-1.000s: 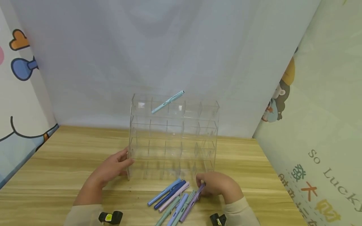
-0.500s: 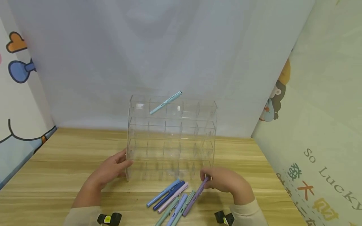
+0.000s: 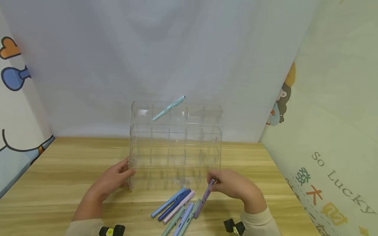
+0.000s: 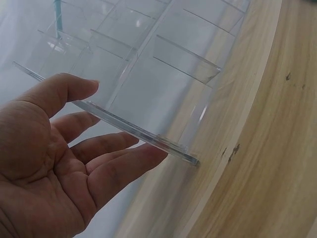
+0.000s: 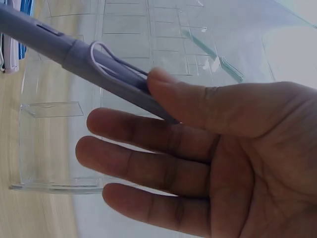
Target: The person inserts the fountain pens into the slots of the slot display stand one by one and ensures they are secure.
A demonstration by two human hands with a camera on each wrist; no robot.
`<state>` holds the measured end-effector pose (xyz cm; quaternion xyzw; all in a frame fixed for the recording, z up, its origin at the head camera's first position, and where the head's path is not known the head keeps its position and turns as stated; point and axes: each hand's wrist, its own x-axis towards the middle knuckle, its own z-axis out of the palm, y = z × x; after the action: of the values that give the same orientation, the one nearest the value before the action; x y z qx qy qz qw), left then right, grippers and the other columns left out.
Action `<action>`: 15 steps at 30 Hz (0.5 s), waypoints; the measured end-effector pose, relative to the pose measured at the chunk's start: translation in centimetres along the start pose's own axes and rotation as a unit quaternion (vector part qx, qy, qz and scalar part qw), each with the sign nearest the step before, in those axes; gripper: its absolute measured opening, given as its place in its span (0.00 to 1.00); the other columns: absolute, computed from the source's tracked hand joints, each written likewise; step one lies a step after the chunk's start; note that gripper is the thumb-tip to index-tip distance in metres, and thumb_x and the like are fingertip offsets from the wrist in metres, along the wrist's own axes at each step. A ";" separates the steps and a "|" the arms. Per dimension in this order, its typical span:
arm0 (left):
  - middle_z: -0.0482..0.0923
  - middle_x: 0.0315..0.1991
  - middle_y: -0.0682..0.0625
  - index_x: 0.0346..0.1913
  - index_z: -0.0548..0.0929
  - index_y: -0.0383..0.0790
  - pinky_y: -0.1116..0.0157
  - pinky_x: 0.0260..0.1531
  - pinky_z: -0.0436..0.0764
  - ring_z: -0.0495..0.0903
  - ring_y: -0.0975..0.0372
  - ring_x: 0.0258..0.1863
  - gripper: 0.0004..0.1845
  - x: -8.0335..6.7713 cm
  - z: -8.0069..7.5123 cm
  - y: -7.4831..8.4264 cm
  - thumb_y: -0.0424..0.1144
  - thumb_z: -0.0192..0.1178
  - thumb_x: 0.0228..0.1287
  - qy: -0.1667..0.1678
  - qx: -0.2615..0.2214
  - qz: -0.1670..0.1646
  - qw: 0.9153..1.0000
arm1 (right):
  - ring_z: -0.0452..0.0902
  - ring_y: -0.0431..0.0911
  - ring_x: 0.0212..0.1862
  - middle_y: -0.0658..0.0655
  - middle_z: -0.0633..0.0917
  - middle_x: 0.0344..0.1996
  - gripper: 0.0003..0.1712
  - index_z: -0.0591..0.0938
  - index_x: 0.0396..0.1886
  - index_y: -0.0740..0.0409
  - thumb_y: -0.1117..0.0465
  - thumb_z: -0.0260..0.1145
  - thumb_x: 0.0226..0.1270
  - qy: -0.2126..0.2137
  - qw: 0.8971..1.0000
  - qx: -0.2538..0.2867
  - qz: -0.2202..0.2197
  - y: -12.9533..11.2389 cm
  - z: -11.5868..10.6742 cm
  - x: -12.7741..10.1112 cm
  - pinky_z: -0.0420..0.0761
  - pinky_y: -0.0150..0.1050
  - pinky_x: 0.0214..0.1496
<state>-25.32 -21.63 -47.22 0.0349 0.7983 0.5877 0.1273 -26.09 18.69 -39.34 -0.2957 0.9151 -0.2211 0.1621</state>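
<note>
Your right hand (image 3: 236, 188) pinches the purple pen (image 3: 204, 198) at its far end; its long axis slants down and left toward the loose pens (image 3: 177, 208). The clear rack (image 3: 175, 144) stands just beyond that grip. Your left hand (image 3: 113, 180), fingers straight, steadies the rack's left edge on the wooden worktop (image 3: 59, 170), with cloth walls close around.
</note>
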 end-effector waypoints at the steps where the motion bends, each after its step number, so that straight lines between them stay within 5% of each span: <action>1: 0.53 0.76 0.35 0.80 0.44 0.49 0.53 0.52 0.83 0.65 0.40 0.69 0.45 -0.1 0.0 0.0 0.57 0.57 0.70 0.000 0.000 0.000 1.000 | 0.74 0.40 0.34 0.43 0.82 0.32 0.04 0.77 0.36 0.46 0.59 0.65 0.69 0.002 1.000 0.000 -0.004 -0.1 0.0 0.1 0.76 0.39 0.34; 15: 0.52 0.76 0.34 0.80 0.44 0.46 0.54 0.51 0.83 0.62 0.39 0.70 0.46 0.0 -0.1 -0.2 0.57 0.57 0.70 0.001 -0.003 0.004 1.000 | 0.78 0.35 0.38 0.39 0.82 0.35 0.04 0.81 0.42 0.49 0.57 0.65 0.69 0.040 0.998 0.005 -0.055 -0.9 1.3 1.5 0.81 0.35 0.41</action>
<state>-25.37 -21.74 -47.37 0.0368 0.7963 0.5907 0.1247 -26.28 16.65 -40.25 -0.3355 0.9023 -0.2455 0.1146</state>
